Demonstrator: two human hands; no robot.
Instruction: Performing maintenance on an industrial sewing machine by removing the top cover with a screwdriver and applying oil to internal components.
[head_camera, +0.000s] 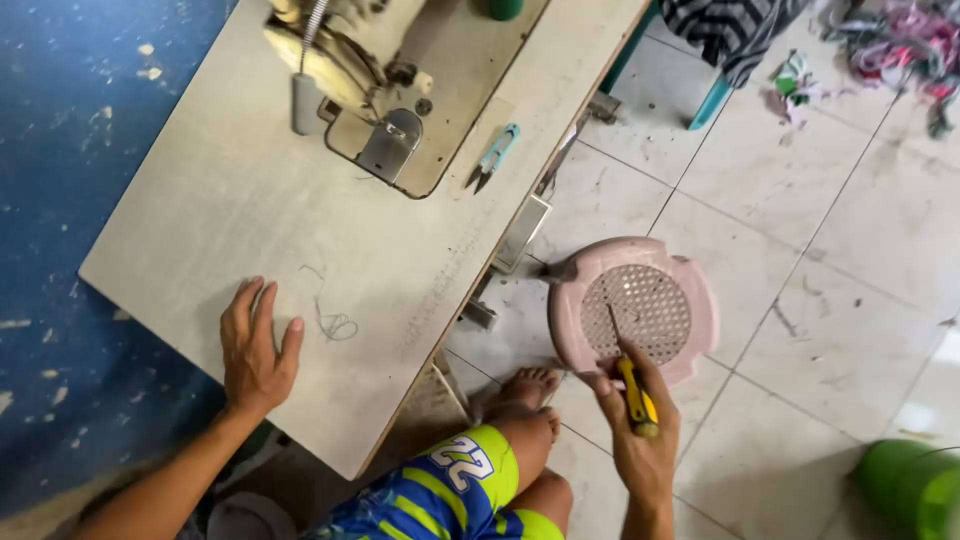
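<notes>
Holding a yellow-handled screwdriver (633, 385), the right hand (640, 430) is wrapping its grip closed around the handle, with the metal shaft pointing up over the pink plastic stool (633, 308). The stool is standing on the tiled floor (800, 300) just beside the desk's near edge, its perforated round seat facing up, and the screwdriver tip is lying over that seat. A bare foot (525, 388) is resting on the floor just beside the stool, next to a knee in blue and yellow-green shorts (450, 490).

Away from the stool, the left hand (255, 345) is lying flat on the desk (200, 250), its grip spread wide and holding nothing, near a loose curl of thread (335, 322). Farther from the stool, a sewing machine (350, 70) is sitting at the far end of the desk, with small teal thread snips (493, 155) beside it.

Bare tiles are stretching out beyond the stool. A green bucket (915, 485) is sitting well apart from the stool; its contents cannot be seen. Fabric scraps (900, 40) are lying heaped on the floor far from the stool.
</notes>
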